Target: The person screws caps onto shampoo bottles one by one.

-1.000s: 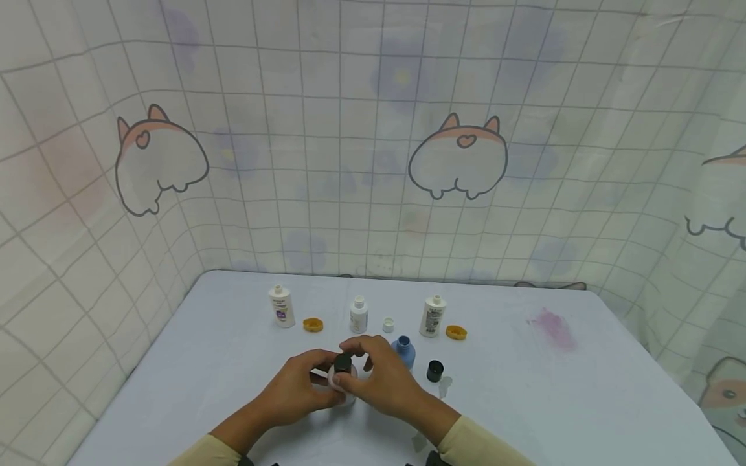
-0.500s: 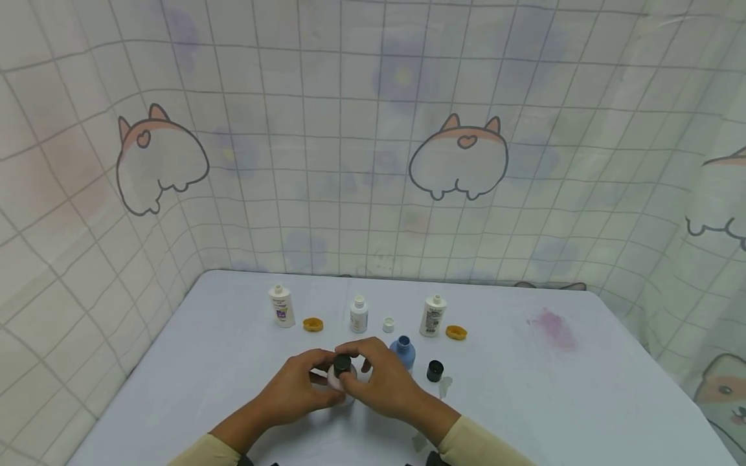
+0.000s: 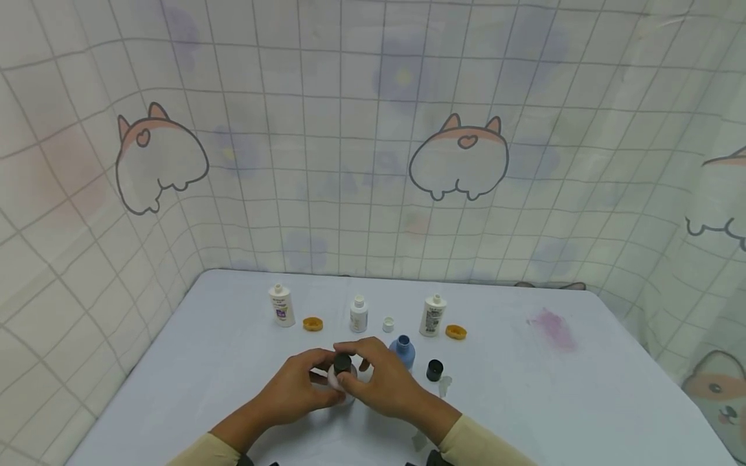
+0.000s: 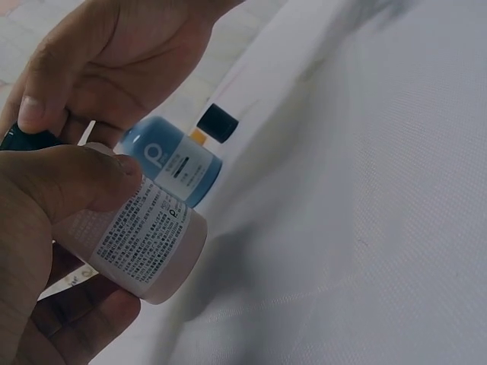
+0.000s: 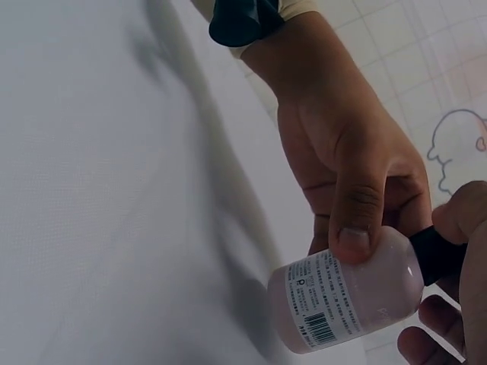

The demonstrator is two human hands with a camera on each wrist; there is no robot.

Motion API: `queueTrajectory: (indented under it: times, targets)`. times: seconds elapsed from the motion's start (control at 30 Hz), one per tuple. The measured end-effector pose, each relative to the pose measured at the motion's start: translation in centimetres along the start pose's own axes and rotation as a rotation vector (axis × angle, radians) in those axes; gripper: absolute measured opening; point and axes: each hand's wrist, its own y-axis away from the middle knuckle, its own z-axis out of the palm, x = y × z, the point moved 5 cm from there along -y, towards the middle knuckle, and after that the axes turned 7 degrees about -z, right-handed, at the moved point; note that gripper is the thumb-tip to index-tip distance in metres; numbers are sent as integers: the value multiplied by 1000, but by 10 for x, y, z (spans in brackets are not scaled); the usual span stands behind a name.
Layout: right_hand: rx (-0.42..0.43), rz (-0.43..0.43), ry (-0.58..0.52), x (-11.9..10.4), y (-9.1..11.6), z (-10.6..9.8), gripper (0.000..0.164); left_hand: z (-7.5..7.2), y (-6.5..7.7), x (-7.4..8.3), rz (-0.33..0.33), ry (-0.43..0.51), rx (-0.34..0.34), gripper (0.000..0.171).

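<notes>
Between both hands (image 3: pixel 297 391) (image 3: pixel 384 382) is a pink bottle (image 5: pixel 350 293).

Bottle (image 5: pixel 373 285) observed: pale pink, label (image 5: pixel 319 300) white, finely printed; held roughly upright in left hand (image 3: pixel 297 391); black cap (image 3: pixel 342 362) on top.

1. The left sleeve (image 3: pixel 205 452) is plain pale beige, with a straight edge.
2. The right sleeve (image 3: pixel 479 445) matches it in colour.
3. The left wrist unit (image 5: pixel 234 21) is dark and smooth, with a rounded end.
4. The right wrist unit (image 3: pixel 436 459) is dark, mostly out of view.
5. Left grip (image 3: pixel 300 391) and right grip (image 3: pixel 381 382) are bare.
</notes>
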Motion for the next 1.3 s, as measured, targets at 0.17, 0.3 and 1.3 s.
queueTrajectory:
  times: [0.17, 0.3, 1.3]
  targets:
    - [-33, 10, 22, -1, -1, -1, 37, 0, 0, 0, 7, -16, 3, 57]
    - [-52, 49, 23, 0, -1, -1, 35, 1, -1, -1, 14, -11, 6, 56]
    - [37, 112, -48, -4, 2, -1, 58, -13, 2, -6, -63, -50, 215, 61]
